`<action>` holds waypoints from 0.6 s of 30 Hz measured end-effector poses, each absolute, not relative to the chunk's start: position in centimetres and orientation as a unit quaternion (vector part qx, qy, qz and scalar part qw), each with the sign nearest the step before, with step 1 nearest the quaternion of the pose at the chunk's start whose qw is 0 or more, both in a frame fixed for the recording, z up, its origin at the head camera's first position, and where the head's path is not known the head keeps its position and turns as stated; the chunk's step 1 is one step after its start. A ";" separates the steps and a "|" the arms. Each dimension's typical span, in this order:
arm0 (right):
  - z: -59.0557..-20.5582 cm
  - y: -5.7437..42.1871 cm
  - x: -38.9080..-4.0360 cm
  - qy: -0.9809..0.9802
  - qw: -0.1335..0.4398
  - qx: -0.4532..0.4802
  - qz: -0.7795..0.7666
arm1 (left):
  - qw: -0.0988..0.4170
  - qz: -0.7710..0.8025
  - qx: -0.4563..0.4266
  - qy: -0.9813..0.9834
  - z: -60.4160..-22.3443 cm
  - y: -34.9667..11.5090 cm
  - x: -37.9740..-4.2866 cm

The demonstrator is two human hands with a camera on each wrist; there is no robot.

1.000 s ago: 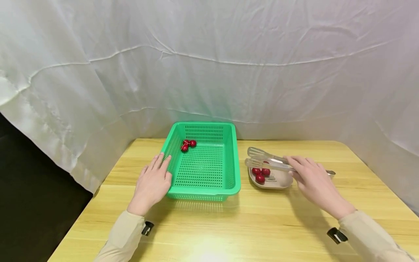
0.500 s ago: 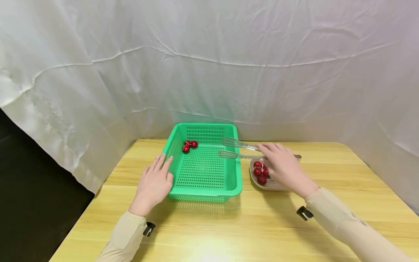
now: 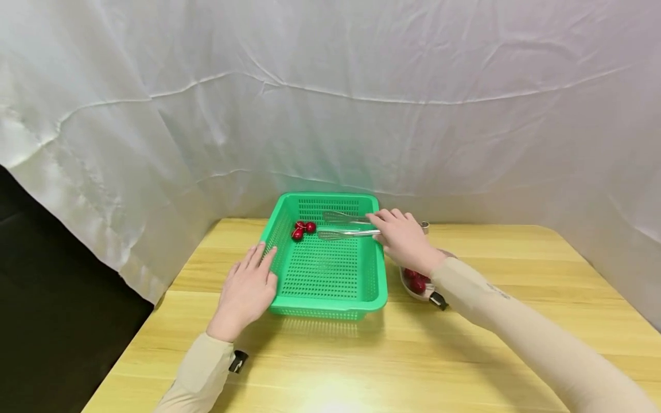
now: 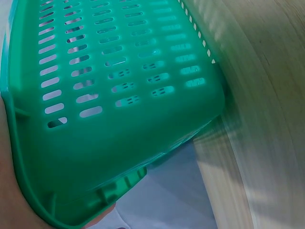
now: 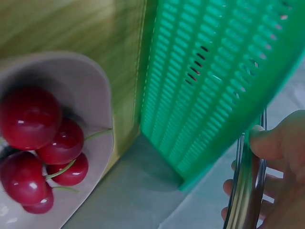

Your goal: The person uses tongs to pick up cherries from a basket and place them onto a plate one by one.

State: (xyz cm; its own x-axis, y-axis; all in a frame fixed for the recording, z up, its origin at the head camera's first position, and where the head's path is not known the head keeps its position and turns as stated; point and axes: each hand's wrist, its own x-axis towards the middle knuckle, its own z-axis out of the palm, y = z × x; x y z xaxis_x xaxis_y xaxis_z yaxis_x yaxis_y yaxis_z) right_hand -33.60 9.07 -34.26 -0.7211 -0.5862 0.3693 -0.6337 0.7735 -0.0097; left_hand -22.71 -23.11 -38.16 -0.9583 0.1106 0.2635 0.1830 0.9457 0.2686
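The green basket (image 3: 328, 305) stands mid-table with several red cherries (image 3: 303, 229) in its far left part. My left hand (image 3: 245, 293) rests on the basket's left rim, fingers extended; in the left wrist view only slivers of it show beside the rim. My right hand (image 3: 405, 240) grips metal tongs (image 3: 356, 233) that reach over the basket's right rim. The tongs' arms stand apart, tips near the cherries, with nothing seen between them. Below my right forearm, a pale dish (image 5: 102, 90) holds more cherries (image 5: 31, 117), some with green stems; the forearm partly hides it in the head view.
The wooden table (image 3: 330, 367) carries the basket and the dish. A pale cloth (image 3: 330, 103) hangs behind it and along the sides. A black area (image 3: 57, 298) lies beyond the table's left edge.
My right hand has carried the tongs left from above the dish to over the basket, with their tips nearing the cherries there. My left hand has stayed on the rim.
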 end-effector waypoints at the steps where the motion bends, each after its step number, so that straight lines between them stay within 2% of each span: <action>1: -34.3 8.7 -33.9 -0.927 0.170 0.329 0.060 | 0.123 -0.146 -0.075 -0.979 -38.2 -23.1 -22.7; 18: -36.3 3.4 -39.4 -0.931 0.162 0.321 -0.054 | 0.125 -0.136 -0.074 -0.980 -38.1 -23.1 -22.8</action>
